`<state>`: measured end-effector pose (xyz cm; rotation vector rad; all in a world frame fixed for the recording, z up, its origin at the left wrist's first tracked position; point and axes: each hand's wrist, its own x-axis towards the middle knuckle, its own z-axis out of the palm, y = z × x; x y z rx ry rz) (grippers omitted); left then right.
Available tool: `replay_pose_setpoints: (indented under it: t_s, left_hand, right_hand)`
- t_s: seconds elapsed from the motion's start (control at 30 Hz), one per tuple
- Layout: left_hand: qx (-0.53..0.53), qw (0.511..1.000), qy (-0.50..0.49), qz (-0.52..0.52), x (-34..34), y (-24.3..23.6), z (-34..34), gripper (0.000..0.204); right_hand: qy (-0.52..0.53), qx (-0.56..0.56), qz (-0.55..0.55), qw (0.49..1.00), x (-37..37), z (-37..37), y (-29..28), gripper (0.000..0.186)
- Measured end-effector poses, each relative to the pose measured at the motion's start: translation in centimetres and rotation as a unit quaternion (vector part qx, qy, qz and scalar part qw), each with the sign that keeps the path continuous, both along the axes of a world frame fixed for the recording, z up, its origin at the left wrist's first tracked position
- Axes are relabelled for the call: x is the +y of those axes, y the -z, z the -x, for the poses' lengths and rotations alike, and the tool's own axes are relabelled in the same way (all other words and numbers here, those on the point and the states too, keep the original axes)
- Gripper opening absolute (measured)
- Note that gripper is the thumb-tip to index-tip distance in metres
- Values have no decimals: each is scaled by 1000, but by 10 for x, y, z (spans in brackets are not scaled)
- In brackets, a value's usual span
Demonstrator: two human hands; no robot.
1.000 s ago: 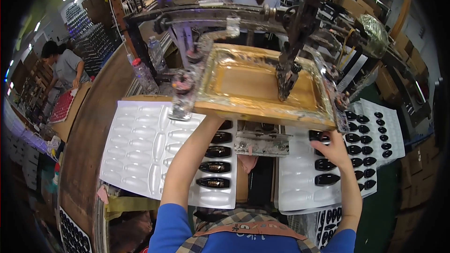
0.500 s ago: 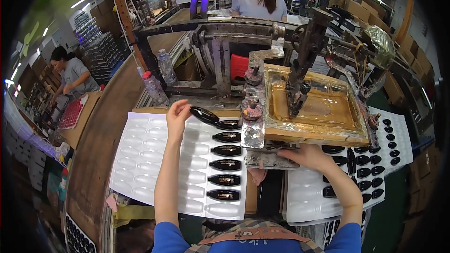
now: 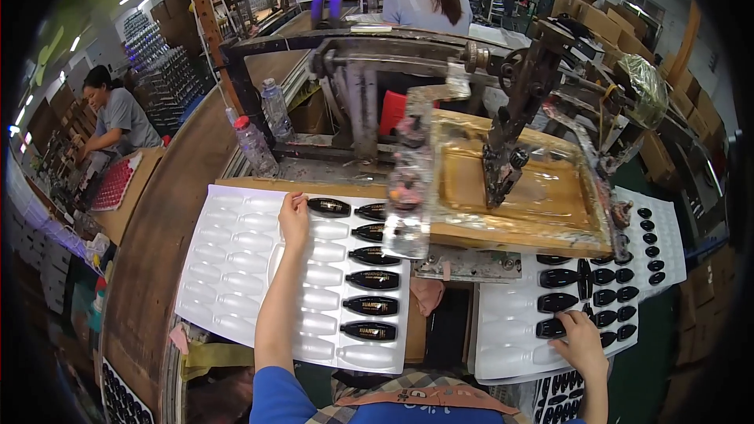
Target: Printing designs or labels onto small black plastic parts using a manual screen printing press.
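One tray [image 3: 228, 283] seemingly steadies the printed piece [image 3: 329, 206], my left hand [image 3: 294, 220] free. My right hand [image 3: 581, 341] pinches a plain piece [image 3: 549, 329].

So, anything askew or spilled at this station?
One black piece in the right tray lies crosswise to its neighbours, just beyond the right hand; it may have its own slot. The metal bracket left of the wooden frame looks stained. No spill visible.

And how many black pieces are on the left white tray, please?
7 black pieces: six down the rightmost column, the upper ones partly hidden by the metal bar; one beside the left hand.
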<state>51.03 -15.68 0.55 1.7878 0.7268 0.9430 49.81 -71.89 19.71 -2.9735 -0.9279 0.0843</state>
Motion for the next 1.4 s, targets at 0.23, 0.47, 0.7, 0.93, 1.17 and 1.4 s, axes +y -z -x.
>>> replay_pose_setpoints:
  t_s: [0.23, 0.47, 0.7, 0.93, 1.17, 1.4]
  left_hand:
    - [-27, 957, 32, -286, -9, -30, 3, 34]
    - [-163, 958, 208, -111, -86, -70, -62, 34]
    - [-210, 910, 354, 46, -121, -119, -86, 29]
    - [-191, 918, 338, 80, -92, -153, -17, 18]
    - [-115, 983, 129, 59, -14, -63, 45, 15]
    - [-15, 1000, -2, 16, -7, 0, 43, 15]
  right_hand:
    - [147, 52, -203, 967, -15, -6, -11, 38]
    - [31, 90, -443, 891, 28, -46, -14, 54]
    - [-55, 163, -445, 879, 113, -83, -2, 49]
    - [-92, 101, -296, 945, 179, -73, 4, 50]
    - [-107, 82, -339, 931, 121, -74, -1, 44]
    - [69, 16, -86, 994, 40, -14, 18, 54]
